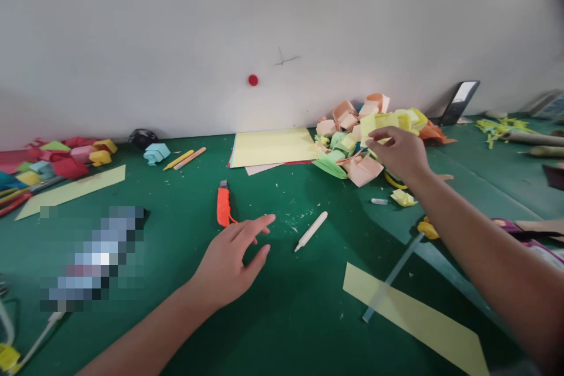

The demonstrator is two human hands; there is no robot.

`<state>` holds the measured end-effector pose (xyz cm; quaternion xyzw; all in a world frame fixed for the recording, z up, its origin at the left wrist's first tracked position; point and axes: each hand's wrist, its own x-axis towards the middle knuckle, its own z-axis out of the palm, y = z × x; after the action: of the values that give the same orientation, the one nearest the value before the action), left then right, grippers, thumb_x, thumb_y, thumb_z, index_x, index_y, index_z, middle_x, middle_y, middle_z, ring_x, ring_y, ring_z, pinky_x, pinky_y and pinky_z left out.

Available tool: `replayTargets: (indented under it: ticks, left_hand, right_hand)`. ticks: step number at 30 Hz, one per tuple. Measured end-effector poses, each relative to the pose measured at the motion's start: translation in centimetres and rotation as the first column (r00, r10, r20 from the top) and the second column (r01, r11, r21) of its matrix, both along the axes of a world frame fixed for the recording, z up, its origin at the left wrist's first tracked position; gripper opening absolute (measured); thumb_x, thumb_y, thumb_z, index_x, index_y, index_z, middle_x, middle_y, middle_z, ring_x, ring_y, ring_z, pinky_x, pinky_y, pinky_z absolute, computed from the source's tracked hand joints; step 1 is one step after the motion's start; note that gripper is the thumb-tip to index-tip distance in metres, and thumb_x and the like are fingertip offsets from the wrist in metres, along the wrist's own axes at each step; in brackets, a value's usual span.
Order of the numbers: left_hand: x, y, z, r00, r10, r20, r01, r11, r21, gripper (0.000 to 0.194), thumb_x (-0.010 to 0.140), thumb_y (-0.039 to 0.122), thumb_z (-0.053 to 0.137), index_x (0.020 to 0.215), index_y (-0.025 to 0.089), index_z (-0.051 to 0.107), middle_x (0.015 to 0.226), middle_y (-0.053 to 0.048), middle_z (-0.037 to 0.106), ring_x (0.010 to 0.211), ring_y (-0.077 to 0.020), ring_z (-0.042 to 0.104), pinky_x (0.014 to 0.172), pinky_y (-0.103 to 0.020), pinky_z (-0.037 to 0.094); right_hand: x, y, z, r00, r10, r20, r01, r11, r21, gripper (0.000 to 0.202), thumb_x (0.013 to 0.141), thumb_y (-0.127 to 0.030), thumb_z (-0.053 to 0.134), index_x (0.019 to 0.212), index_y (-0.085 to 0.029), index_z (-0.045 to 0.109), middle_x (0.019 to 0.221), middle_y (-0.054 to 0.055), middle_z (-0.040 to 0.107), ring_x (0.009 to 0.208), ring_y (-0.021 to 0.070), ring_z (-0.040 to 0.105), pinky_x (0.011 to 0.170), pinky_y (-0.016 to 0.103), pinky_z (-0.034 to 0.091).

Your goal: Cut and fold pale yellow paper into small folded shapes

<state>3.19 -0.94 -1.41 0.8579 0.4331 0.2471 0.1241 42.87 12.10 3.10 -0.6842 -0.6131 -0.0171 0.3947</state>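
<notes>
My left hand (233, 255) hovers over the green table with its fingers apart and nothing in them. Close to its fingertips lie an orange utility knife (223, 204), up and to the left, and a white pen-like stick (311, 231), to the right. My right hand (399, 153) reaches over a heap of folded paper pieces (346, 114) by the white partition. Its thumb and fingertips are pinched at a piece of yellow paper (373, 124); the fingers partly cover the grip. Left of the heap lies a stack of coloured paper sheets (273, 148), pale yellow on top.
Yellow paper strips (418, 308) lie front right, one over a translucent glue stick (392, 279), and at left (73, 191). A blurred phone-like device (94, 258) with a cable is front left. Folded papers (70, 158) and scissors (17, 202) lie far left. A phone (460, 103) leans on the partition (176, 41).
</notes>
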Motion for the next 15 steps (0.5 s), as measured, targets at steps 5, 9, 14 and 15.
replayTargets:
  ticks: [5,9,14,15]
  left_hand:
    - [0.2,0.1,-0.2,1.000,0.017,-0.008,-0.018,0.998,-0.061,0.052,0.098,0.028,0.050,0.147,0.034,0.035,0.117,-0.002,0.068,0.091,-0.0175,0.066,0.081,-0.035,0.057]
    - [0.1,0.1,-0.2,1.000,0.008,-0.017,-0.009,0.998,-0.067,0.052,0.098,0.027,0.050,0.147,0.035,0.034,0.117,-0.001,0.067,0.092,-0.0175,0.066,0.082,-0.036,0.057]
    - [0.0,0.0,-0.1,1.000,0.003,-0.025,-0.005,0.996,-0.086,0.051,0.097,0.027,0.050,0.146,0.034,0.035,0.117,-0.001,0.067,0.093,-0.0180,0.066,0.080,-0.035,0.057]
    - [0.1,0.0,-0.1,1.000,0.002,-0.027,-0.005,0.996,-0.087,0.051,0.097,0.027,0.050,0.145,0.034,0.036,0.117,-0.001,0.068,0.093,-0.0180,0.066,0.081,-0.036,0.057]
  right_hand:
    - [-0.1,0.1,-0.8,0.997,-0.049,0.055,0.052,0.998,-0.047,0.024,0.082,-0.042,0.065,0.094,-0.023,0.071,0.088,0.007,0.073,0.084,0.0308,0.065,0.077,0.044,0.047]
    - [-0.5,0.6,-0.7,0.987,-0.046,0.155,0.060,0.995,-0.086,0.020,0.084,-0.042,0.063,0.090,-0.024,0.068,0.085,0.009,0.071,0.089,0.0312,0.061,0.084,0.047,0.043]
    - [-0.8,0.7,-1.4,0.959,-0.016,0.282,0.050,0.992,-0.112,0.015,0.083,-0.038,0.062,0.086,-0.024,0.067,0.077,0.008,0.068,0.095,0.0346,0.058,0.093,0.053,0.037]
    - [-0.7,0.6,-1.4,0.956,-0.004,0.292,0.042,0.991,-0.123,0.015,0.083,-0.037,0.063,0.085,-0.024,0.068,0.075,0.008,0.067,0.095,0.0348,0.057,0.094,0.053,0.036]
